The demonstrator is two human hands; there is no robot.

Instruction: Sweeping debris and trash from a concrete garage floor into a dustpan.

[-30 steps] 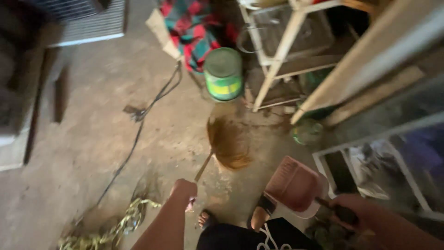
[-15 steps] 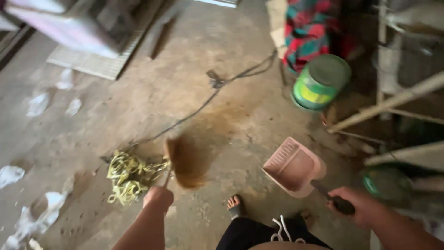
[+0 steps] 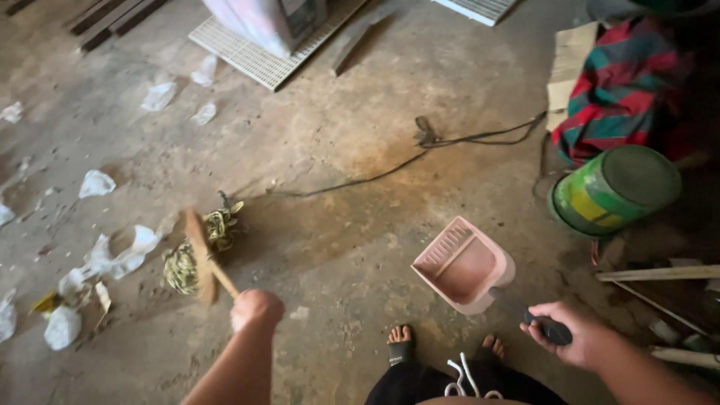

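I see my left hand (image 3: 256, 309) closed around a hand broom (image 3: 204, 259), its bristles against the yellow rope tangle (image 3: 196, 251). My right hand (image 3: 574, 334) grips a pink dustpan (image 3: 463, 264) above the floor. Near them lie white plastic scraps (image 3: 112, 259), a black cable (image 3: 390, 171) and a green bucket (image 3: 615, 189).

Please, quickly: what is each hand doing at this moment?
Left hand: closed on the wooden handle of a brown bristle broom.
Right hand: closed on the dark handle of a pink plastic dustpan.
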